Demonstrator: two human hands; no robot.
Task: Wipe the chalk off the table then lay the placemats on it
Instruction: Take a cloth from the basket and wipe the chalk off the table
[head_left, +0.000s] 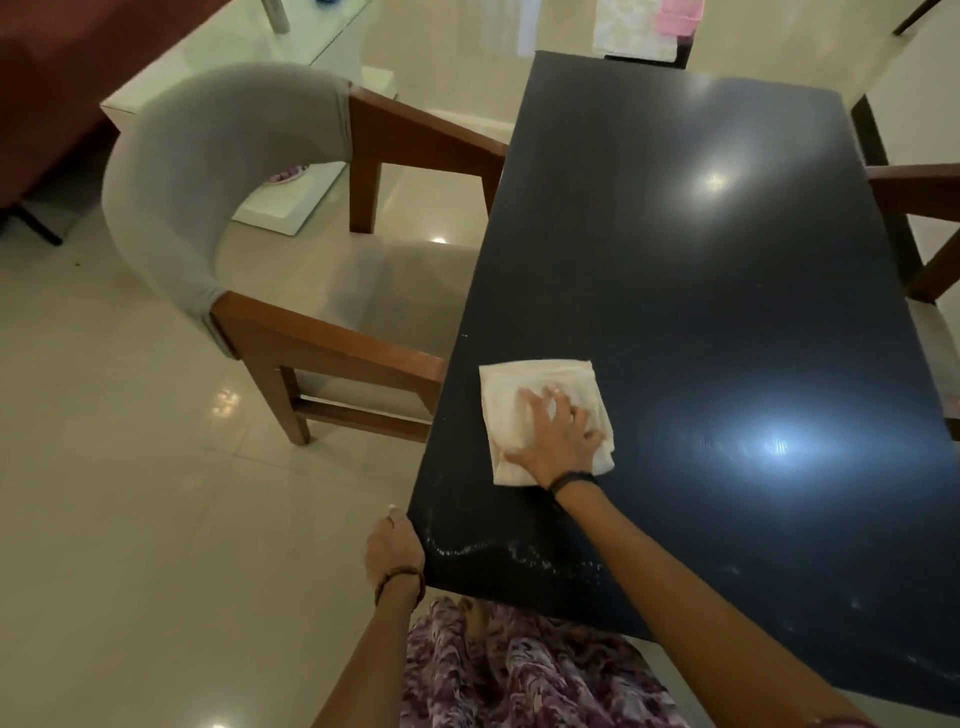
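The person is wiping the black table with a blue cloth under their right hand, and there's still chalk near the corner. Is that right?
Almost. The cloth is white, not blue, as the head view shows. The rest holds: the right hand presses it on the black table, and a chalk line remains near the corner by the left hand.

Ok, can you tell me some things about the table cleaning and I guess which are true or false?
1. The right hand presses a white cloth on the black table. True.
2. All the chalk is gone. False: chalk marks remain near the table's near edge.
3. The left hand rests at the table's corner. True.
4. Placemats already lie on the table. False: none lie on it.
5. The armchair beside the table is red. False: it is grey with a wooden frame.
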